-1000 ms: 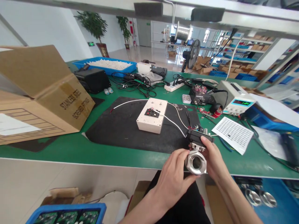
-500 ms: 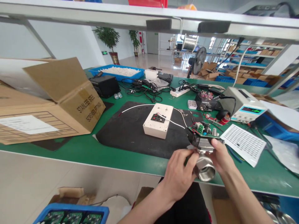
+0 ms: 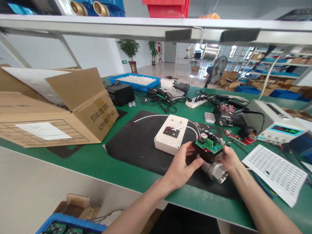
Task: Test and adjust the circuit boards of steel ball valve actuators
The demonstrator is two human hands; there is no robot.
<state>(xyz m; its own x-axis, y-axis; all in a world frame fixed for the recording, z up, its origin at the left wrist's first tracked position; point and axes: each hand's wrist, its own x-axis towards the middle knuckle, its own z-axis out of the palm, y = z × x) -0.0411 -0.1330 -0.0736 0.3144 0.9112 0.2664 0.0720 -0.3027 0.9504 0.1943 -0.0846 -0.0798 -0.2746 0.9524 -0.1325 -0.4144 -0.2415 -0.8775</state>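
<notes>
In front of me is an electric valve, made of a steel valve body [image 3: 218, 172] under a black actuator housing with its top off. A green circuit board [image 3: 209, 143] with capacitors is exposed on top. My left hand [image 3: 182, 167] holds its left side, fingers at the housing corner and thumb by the metal body. On the right, my right hand [image 3: 230, 159] grips the housing edge, its thumb up beside the board. A white cable runs from the valve to a white box [image 3: 168, 143] with a black terminal block [image 3: 171, 131] on its face.
A black mat [image 3: 136, 149] lies beneath. To the left stands an open carton [image 3: 95, 120]. On the right are a perforated white sheet [image 3: 275, 172], a power supply [image 3: 278, 120] and a soldering station [image 3: 227, 120]. A shelf beam [image 3: 146, 27] crosses overhead.
The valve has moved forward from the table's edge onto the mat, its board now turned more towards me. My left hand has shifted from the metal body up to the housing's side. The view has shifted left.
</notes>
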